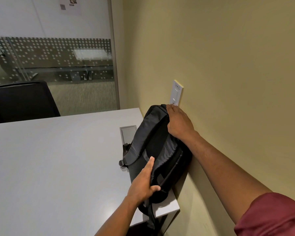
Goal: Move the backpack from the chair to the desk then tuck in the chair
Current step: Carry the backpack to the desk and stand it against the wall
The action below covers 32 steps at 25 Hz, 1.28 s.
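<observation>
A black backpack (pixel 157 147) lies on its side on the grey desk (pixel 58 159), pressed against the wall at the desk's right edge. My left hand (pixel 144 182) grips its near lower side, thumb wrapped over the fabric. My right hand (pixel 178 122) holds the far top end of the bag. One strap (pixel 151 217) hangs over the desk's front edge. The chair that held the backpack is out of view.
A black office chair (pixel 22 101) stands behind the far side of the desk. A grey cable hatch (pixel 127 132) sits in the desk beside the bag. A white wall switch plate (pixel 176 92) is just above the bag. Glass partition behind.
</observation>
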{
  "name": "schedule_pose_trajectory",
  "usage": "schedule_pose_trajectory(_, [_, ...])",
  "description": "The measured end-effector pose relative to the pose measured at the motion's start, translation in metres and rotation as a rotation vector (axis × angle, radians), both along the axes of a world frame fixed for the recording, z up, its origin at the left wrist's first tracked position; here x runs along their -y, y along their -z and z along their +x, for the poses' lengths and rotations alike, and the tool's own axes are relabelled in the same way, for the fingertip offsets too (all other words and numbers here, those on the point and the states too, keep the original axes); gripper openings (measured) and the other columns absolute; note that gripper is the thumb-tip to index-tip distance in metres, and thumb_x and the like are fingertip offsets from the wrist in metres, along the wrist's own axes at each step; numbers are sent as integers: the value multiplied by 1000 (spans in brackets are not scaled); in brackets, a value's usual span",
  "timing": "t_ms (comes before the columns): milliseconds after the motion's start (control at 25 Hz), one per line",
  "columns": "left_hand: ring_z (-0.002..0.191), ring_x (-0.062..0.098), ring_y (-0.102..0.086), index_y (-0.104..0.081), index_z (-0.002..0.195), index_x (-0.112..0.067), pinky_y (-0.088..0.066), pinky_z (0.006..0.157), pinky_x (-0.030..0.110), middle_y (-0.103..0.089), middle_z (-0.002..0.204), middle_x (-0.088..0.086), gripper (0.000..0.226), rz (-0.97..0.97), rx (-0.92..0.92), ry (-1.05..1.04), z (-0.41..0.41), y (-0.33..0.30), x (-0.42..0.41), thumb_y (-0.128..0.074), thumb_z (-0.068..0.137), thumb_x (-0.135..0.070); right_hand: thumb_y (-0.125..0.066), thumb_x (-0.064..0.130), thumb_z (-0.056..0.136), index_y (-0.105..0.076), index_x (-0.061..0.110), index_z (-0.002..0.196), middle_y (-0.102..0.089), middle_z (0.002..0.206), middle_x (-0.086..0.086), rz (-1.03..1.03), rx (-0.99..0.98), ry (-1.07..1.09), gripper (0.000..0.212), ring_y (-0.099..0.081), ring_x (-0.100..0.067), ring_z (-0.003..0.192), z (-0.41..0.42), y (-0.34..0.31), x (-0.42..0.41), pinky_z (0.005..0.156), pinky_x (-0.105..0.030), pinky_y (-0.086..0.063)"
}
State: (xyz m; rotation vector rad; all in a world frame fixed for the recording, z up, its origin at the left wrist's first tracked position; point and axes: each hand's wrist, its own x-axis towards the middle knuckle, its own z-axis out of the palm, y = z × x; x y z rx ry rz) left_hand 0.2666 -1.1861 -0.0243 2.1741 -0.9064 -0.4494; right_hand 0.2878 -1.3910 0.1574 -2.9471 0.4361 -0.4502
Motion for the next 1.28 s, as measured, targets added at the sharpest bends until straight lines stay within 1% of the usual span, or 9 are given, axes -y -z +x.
schedule_pose_trajectory(120, [137, 18, -47, 1, 154, -50, -45, 109, 38, -28, 162, -13, 97, 6, 72, -74, 5, 14, -19, -63, 88, -19, -51, -2, 86, -22, 4, 154, -28, 159, -17, 3, 9, 6, 74, -25, -31, 147, 0, 2, 0, 119, -37, -22])
schedule_pose_trajectory(240, [104, 23, -64, -26, 144, -53, -55, 84, 38, -66, 126, -4, 75, 140, 153, -128, 18, 28, -46, -50, 82, -18, -51, -4, 85, -23, 3, 153, -28, 158, -18, 6, 9, 2, 74, -25, -31, 147, 0, 3, 1, 119, -37, -23])
schedule_pose_trajectory(360, [93, 24, -64, -44, 138, -44, -51, 75, 35, -71, 110, 0, 67, 300, 171, -307, 38, 39, -85, -46, 81, -8, -51, -5, 84, -23, 2, 153, -28, 158, -19, -7, 16, 2, 74, -25, -32, 147, 1, 4, 1, 119, -37, -22])
schedule_pose_trajectory(520, [78, 17, -56, -46, 131, -27, -49, 74, 38, -64, 98, -2, 36, 213, 246, -612, 59, 41, -113, -34, 99, -18, -51, -5, 84, -23, 2, 152, -27, 159, -19, -4, 21, 18, 74, -24, -31, 147, 1, 3, -1, 120, -37, -21])
schedule_pose_trajectory(640, [105, 25, -60, -36, 142, -20, -49, 86, 41, -60, 124, 0, 47, 84, 183, -598, 62, 48, -90, -51, 98, -27, -51, -3, 84, -23, 3, 152, -27, 159, -17, 6, 20, 36, 74, -24, -30, 147, 0, 4, -2, 119, -36, -21])
schedule_pose_trajectory(720, [129, 22, -52, -29, 148, -26, -45, 105, 44, -48, 147, -5, 69, 117, -45, -295, 55, 65, -68, -61, 90, -44, -52, -1, 85, -23, 4, 153, -27, 159, -16, 5, 11, 56, 74, -25, -30, 147, -1, 3, -4, 118, -37, -23])
schedule_pose_trajectory(840, [132, 27, -51, -30, 146, -21, -42, 108, 43, -47, 149, 5, 77, 266, -204, 22, 38, 83, -42, -57, 83, -58, -56, 0, 83, -28, 5, 151, -36, 154, -15, -16, -6, 103, 73, -36, -33, 138, 0, 0, -7, 110, -39, -34])
schedule_pose_trajectory(1040, [153, 28, -16, -6, 159, -16, -17, 124, 42, -4, 168, 10, 66, 104, 22, -83, 49, 66, -38, -34, 100, -27, -54, 5, 85, -37, 6, 145, -50, 140, -14, -103, 24, 149, 62, -48, -35, 116, 6, 2, -8, 91, -40, -42])
schedule_pose_trajectory(1280, [152, 13, 7, 13, 157, -29, 1, 119, 45, 15, 167, -3, 86, -121, 80, -133, 70, 7, 14, -27, 94, -71, -50, -6, 85, -40, 12, 143, -49, 126, -19, -25, 15, 190, 62, -51, -37, 101, 8, -1, -9, 79, -42, -47])
